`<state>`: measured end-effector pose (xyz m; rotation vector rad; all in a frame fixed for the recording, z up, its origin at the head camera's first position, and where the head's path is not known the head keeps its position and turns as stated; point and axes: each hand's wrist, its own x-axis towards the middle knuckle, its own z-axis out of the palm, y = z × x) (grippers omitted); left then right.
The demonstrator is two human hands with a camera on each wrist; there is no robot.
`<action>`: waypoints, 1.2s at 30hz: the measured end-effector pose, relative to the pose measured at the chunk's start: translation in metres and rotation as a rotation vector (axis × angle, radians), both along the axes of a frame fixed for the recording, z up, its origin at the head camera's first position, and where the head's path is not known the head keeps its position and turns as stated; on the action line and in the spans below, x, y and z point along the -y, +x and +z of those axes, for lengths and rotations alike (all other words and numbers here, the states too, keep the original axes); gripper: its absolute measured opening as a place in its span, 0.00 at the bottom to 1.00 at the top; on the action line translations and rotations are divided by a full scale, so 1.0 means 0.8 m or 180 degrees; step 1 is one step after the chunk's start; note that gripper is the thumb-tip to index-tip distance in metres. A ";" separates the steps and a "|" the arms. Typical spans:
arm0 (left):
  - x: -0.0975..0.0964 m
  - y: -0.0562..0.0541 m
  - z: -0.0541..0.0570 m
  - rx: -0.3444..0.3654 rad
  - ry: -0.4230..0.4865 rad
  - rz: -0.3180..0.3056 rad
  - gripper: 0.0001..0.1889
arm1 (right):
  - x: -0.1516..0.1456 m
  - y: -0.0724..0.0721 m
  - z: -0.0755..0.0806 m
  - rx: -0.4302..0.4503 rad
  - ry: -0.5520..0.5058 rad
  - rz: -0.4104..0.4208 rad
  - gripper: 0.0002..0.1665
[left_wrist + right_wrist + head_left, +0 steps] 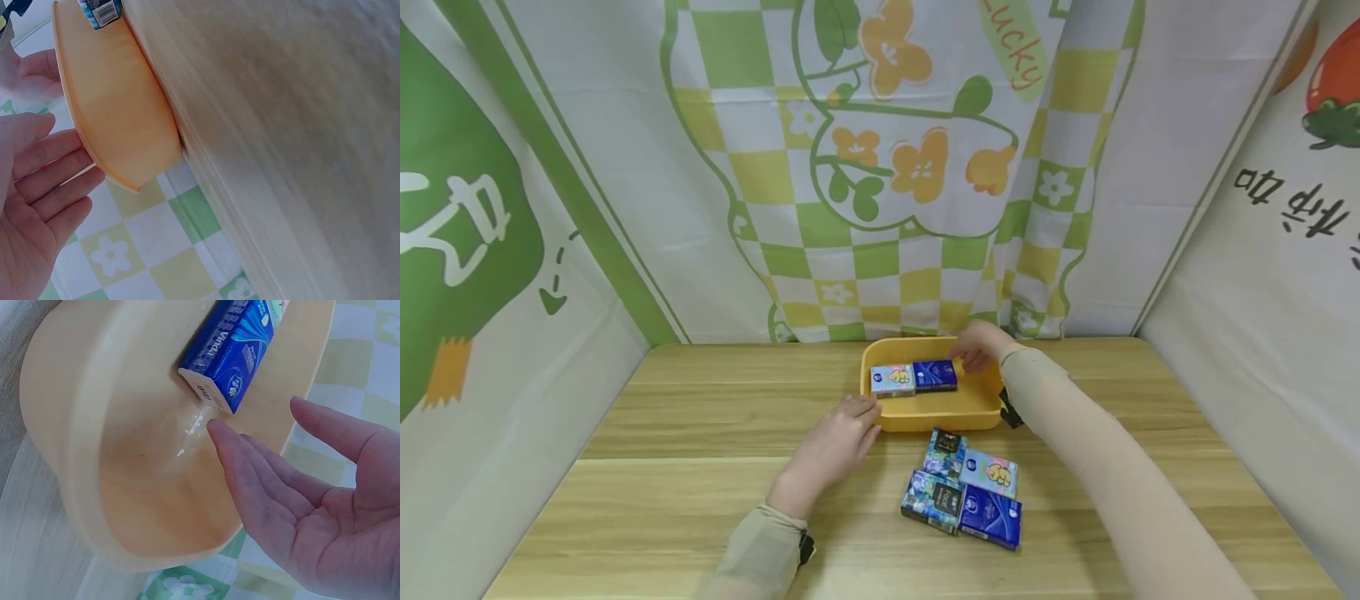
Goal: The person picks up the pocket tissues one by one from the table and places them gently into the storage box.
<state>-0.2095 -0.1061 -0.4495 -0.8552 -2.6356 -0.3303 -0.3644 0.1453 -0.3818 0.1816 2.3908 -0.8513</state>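
Arms [1120, 467] extended forward, left hand [838, 433] with fingers relaxed, right hand [979, 343] farther out, thumb spread from fingers

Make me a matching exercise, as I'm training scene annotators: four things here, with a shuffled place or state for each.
Things:
1. Bin
2. Left hand
3. Right hand
4. Dark blue pack inside

Places or states:
A. Over the bin's interior, holding nothing
B. Beside a pale pack
C. Yellow, standing on the wooden table
D. At the bin's near left corner

Pairs: 1-C, 2-D, 3-A, 4-B
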 end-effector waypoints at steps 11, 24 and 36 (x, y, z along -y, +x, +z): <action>0.000 0.000 -0.001 0.0020 -0.0015 0.0028 0.17 | -0.011 0.019 0.008 -0.0405 0.0079 0.0296 0.26; 0.000 -0.001 -0.001 0.0004 0.0022 -0.0033 0.17 | -0.017 0.044 0.014 -0.0811 0.0293 0.0477 0.19; -0.001 -0.003 -0.001 -0.0022 0.0051 -0.0059 0.17 | -0.024 0.070 0.016 -0.1072 0.0303 0.0797 0.15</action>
